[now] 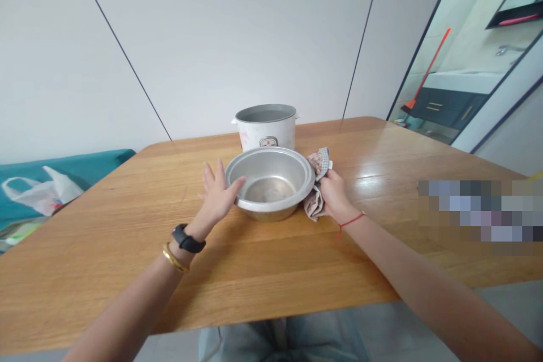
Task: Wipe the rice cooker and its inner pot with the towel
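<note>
A silver metal inner pot (pixel 271 181) with a wide flat rim is in front of me over the wooden table. Its inside faces me and looks bare. My left hand (pixel 218 195) is at the pot's left side, fingers spread and thumb at the rim; whether it presses on the metal I cannot tell. Wrapped in my right hand (pixel 335 189) is a crumpled patterned cloth (pixel 314 203), held against the pot's right outer side. Right behind the pot stands a white rice cooker body (pixel 275 129) without a lid, partly hidden by the rim.
The wooden table (pixel 169 288) reaches a pale panelled wall (pixel 233 34). At left, a white plastic bag (pixel 46 192) lies on a teal seat (pixel 110 164). A blurred-out patch (pixel 487 209) covers the right side. A red broom (pixel 432 68) leans beyond the doorway.
</note>
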A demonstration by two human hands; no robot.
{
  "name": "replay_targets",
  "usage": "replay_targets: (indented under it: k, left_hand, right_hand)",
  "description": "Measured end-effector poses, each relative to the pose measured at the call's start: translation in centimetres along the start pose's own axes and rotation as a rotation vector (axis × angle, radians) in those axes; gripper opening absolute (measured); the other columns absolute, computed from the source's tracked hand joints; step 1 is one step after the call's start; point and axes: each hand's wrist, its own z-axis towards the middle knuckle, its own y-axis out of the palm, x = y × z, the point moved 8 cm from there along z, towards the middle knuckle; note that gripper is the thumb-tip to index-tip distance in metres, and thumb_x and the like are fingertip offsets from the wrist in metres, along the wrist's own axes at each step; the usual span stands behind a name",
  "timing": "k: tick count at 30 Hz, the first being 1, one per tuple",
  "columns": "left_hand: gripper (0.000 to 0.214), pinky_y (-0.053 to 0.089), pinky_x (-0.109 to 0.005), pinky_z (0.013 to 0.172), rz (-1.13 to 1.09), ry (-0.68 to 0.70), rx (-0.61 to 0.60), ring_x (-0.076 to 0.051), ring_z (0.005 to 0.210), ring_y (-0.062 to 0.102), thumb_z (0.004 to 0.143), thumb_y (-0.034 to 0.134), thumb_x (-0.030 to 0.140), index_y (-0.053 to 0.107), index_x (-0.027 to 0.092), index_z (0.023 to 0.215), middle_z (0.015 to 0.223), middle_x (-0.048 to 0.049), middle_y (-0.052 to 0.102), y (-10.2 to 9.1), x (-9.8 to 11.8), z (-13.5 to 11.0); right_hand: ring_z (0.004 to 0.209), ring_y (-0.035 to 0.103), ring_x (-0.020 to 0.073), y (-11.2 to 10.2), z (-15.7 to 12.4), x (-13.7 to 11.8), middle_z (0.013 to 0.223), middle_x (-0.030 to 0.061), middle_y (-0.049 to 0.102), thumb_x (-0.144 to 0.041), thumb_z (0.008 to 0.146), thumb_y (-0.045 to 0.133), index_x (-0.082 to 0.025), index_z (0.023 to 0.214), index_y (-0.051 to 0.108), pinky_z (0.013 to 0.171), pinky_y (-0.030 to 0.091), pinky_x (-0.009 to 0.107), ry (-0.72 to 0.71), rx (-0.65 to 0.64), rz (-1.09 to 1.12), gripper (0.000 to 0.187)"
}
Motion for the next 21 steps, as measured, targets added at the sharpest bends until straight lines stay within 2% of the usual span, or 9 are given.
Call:
replay_targets:
  k: [1,3,5,7,9,11,15,18,21]
  left_hand:
    - [0.059,0.033,-0.063,0.109,0.117,0.128,-0.048,-0.044,0.143,0.036,0.063,0.085,0.041,0.067,0.024,0.117,0.144,-0.0175,0.055,0.5,1.3,-0.6]
    - [0.054,0.019,-0.065,0.116,0.281,0.343,-0.250,-0.042,0.136,0.046,0.060,0.087,0.044,0.073,0.029,0.110,0.133,-0.0120,0.065,2.6,3.3,-2.1]
    - [0.031,0.026,-0.058,0.114,0.357,0.460,-0.469,-0.036,0.104,0.065,0.061,0.085,0.034,0.077,0.029,0.091,0.097,-0.0083,0.076,4.9,4.2,-3.5]
    - [0.010,0.043,-0.044,0.095,0.458,0.482,-0.547,-0.026,0.071,0.064,0.065,0.078,0.022,0.075,0.028,0.073,0.067,-0.0048,0.069,6.2,4.3,-4.0]
    - [0.009,0.040,-0.032,0.070,0.535,0.468,-0.476,-0.021,0.057,0.054,0.071,0.070,0.019,0.072,0.026,0.066,0.057,-0.0032,0.061,6.4,4.5,-3.8]
    - [0.017,0.030,-0.028,0.059,0.492,0.422,-0.339,-0.017,0.053,0.048,0.078,0.067,0.027,0.067,0.023,0.062,0.055,-0.0017,0.056,5.7,5.0,-3.4]
    - [0.038,0.024,-0.026,0.053,0.175,0.256,-0.153,-0.013,0.052,0.038,0.082,0.065,0.043,0.057,0.019,0.055,0.051,0.0018,0.045,3.9,5.1,-2.8]
    - [0.034,0.026,-0.024,0.051,-0.044,0.168,-0.080,-0.011,0.052,0.037,0.076,0.070,0.043,0.058,0.017,0.057,0.053,0.0028,0.045,2.9,4.1,-2.6]
    - [0.030,0.029,-0.024,0.048,-0.288,0.104,-0.078,-0.011,0.048,0.038,0.074,0.068,0.041,0.058,0.018,0.058,0.052,0.0025,0.048,2.5,2.2,-2.4]
  right_hand:
    - [0.076,0.061,0.0168,-0.4,0.0,-0.2,0.082,0.0007,0.071,-0.024,0.057,0.059,-0.017,0.087,0.069,0.075,0.048,0.031,-0.006,0.016,0.000,0.033]
    - [0.076,0.061,0.0161,-1.1,0.2,-0.7,0.083,0.0004,0.071,-0.024,0.056,0.059,-0.018,0.088,0.069,0.075,0.048,0.030,-0.008,0.049,0.022,0.033]
    - [0.077,0.061,0.0155,-1.3,0.1,-1.0,0.085,0.0000,0.071,-0.024,0.056,0.060,-0.018,0.091,0.069,0.076,0.048,0.030,-0.006,0.061,0.062,0.036]
    - [0.079,0.062,0.0160,-0.9,-0.2,-1.3,0.089,-0.0001,0.071,-0.026,0.059,0.063,-0.020,0.098,0.068,0.077,0.049,0.030,0.003,0.029,0.098,0.040]
    - [0.087,0.064,0.0184,0.1,-1.0,-2.1,0.097,0.0017,0.071,-0.033,0.067,0.062,-0.022,0.107,0.067,0.082,0.050,0.034,-0.030,-0.052,0.058,0.042]
    - [0.103,0.063,0.0223,1.4,-2.4,-4.3,0.111,0.0054,0.069,-0.038,0.078,0.057,-0.023,0.115,0.066,0.093,0.049,0.040,-0.202,-0.151,-0.118,0.040]
    - [0.133,0.045,0.0276,5.3,-7.8,-9.7,0.137,0.0093,0.056,-0.035,0.095,0.045,-0.026,0.124,0.068,0.114,0.032,0.049,-0.731,-0.250,-0.661,0.038]
    - [0.131,0.040,0.0306,8.0,-12.0,-11.4,0.142,0.0086,0.052,-0.035,0.099,0.045,-0.031,0.125,0.070,0.112,0.032,0.052,-0.910,-0.283,-0.917,0.036]
    - [0.125,0.039,0.0342,10.8,-14.9,-12.2,0.146,0.0034,0.052,-0.039,0.096,0.052,-0.038,0.124,0.070,0.109,0.030,0.060,-1.032,-0.390,-1.070,0.033]
